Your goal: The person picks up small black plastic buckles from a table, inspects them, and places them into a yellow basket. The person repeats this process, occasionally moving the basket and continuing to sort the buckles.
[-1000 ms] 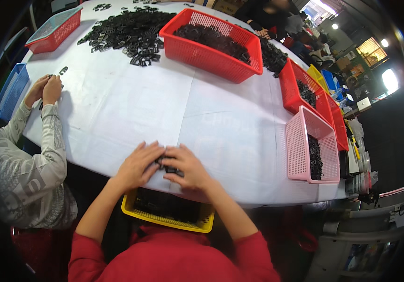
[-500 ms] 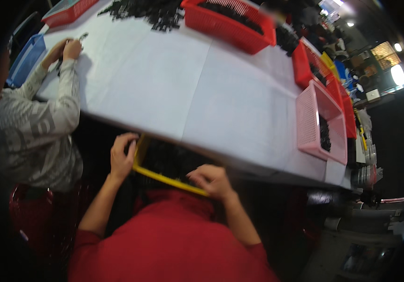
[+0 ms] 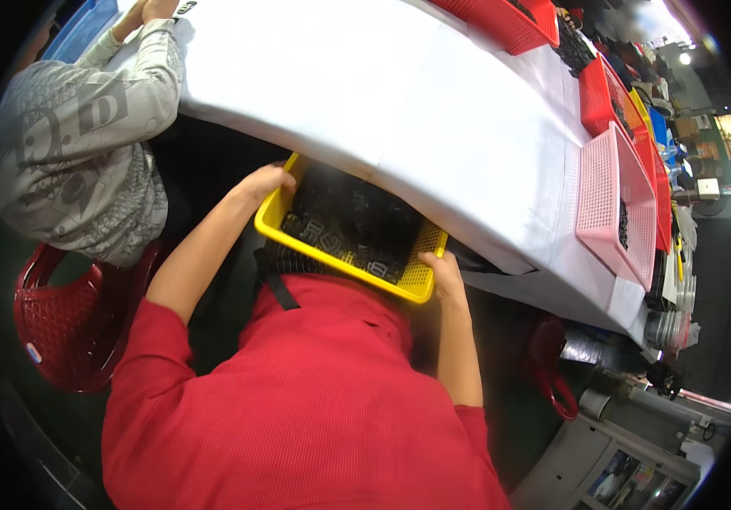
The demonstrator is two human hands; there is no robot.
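The person's hands have left the bench top, where they were a second ago, and now grip a yellow basket [image 3: 350, 246] on the lap, tucked partly under the bench edge. The view has tipped down with them. The left hand [image 3: 265, 183] is closed over the basket's far left corner; the right hand [image 3: 444, 274] clamps its near right corner. Small black parts [image 3: 340, 228] fill the basket. This reads as the basket being taken hold of to lift or shift it.

The bench [image 3: 365, 93] is covered in white cloth. Red baskets [image 3: 514, 17] and a pink basket [image 3: 616, 204] line its far and right edges. At the left a second person in a grey sleeve [image 3: 140, 81] works on the bench, beside a red chair [image 3: 68, 314]. The room beyond is dim, with bright lamps at right.
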